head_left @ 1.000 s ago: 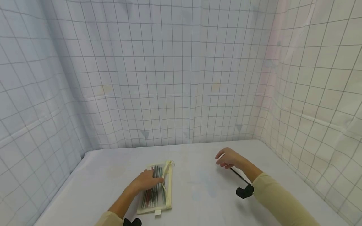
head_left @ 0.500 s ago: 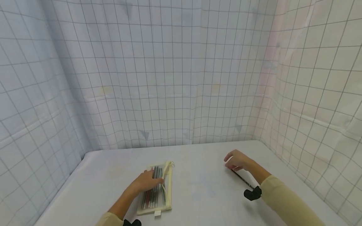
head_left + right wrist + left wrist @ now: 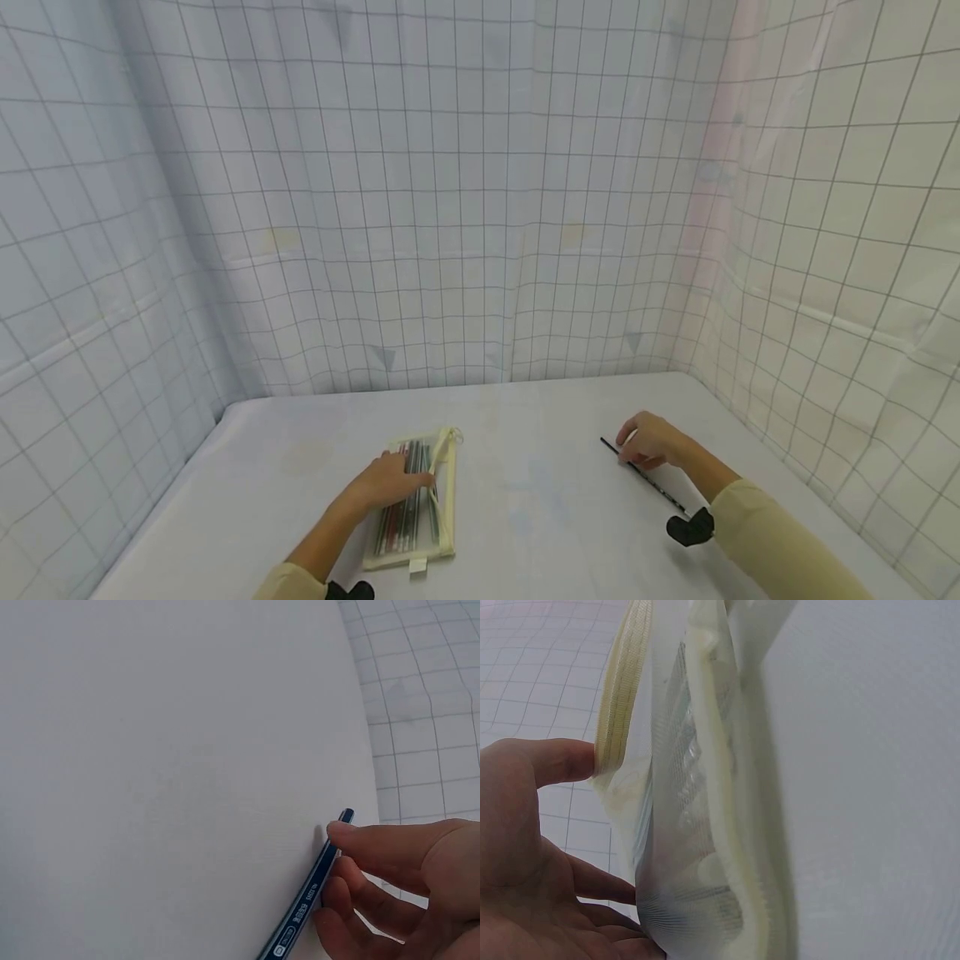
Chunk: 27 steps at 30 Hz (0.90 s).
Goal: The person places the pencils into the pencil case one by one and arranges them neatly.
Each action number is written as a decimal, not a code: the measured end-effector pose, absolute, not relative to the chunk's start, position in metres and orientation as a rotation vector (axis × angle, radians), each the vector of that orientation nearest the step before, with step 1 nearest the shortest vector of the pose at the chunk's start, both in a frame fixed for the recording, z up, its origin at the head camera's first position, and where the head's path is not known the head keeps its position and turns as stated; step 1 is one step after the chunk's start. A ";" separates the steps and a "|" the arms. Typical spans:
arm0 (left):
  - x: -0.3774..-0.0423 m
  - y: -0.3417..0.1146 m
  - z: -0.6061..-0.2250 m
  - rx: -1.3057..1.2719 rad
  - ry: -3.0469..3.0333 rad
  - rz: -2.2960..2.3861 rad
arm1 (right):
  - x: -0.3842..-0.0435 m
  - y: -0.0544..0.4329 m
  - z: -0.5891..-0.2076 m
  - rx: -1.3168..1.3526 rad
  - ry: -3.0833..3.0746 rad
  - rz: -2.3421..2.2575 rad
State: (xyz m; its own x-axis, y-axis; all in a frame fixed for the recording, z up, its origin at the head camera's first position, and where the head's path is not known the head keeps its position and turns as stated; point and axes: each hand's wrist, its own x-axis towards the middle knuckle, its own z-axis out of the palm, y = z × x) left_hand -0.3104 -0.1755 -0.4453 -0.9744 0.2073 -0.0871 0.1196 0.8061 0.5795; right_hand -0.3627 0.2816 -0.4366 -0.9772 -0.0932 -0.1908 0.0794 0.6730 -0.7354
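A cream-edged mesh pencil case (image 3: 448, 521) lies on the white table, several pencils (image 3: 401, 521) showing through it. My left hand (image 3: 386, 482) rests over the case from the left. In the left wrist view its straight thumb (image 3: 566, 760) presses the zip edge (image 3: 622, 682) aside, and the fingers touch the mesh beneath. Over on the right, a dark pencil (image 3: 660, 490) with pale printing lies slanted on the table. My right hand (image 3: 651, 440) pinches it between thumb and fingertips, near one end; that end (image 3: 346, 815) pokes out past the thumb in the right wrist view.
A white table (image 3: 525, 467) spreads between the two hands. White grid-patterned curtains (image 3: 450, 208) hang behind it and along both sides. A pale tab (image 3: 417, 567) sticks out from the case's near edge. Dark wrist mounts (image 3: 690, 527) sit at both cuffs.
My right hand has moved right and toward me along the pencil, uncovering its far end, and its fingers have come down onto it. The left hand and the pencil case have stayed put.
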 end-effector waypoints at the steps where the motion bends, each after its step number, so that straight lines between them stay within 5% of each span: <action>1: -0.311 -0.176 -0.445 0.260 2.847 0.900 | -0.363 0.282 -0.437 -0.019 2.678 -1.178; 27: -0.311 -0.175 -0.446 0.239 2.853 0.865 | -0.375 0.242 -0.440 -0.031 2.719 -1.194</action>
State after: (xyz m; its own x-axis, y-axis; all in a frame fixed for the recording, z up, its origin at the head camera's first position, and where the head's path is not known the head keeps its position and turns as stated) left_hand -0.3110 -0.1746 -0.4462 -0.9760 0.1950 -0.0971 0.1082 0.8208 0.5608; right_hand -0.3751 0.2423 -0.4396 -0.9851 -0.0873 -0.1479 0.0499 0.6788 -0.7327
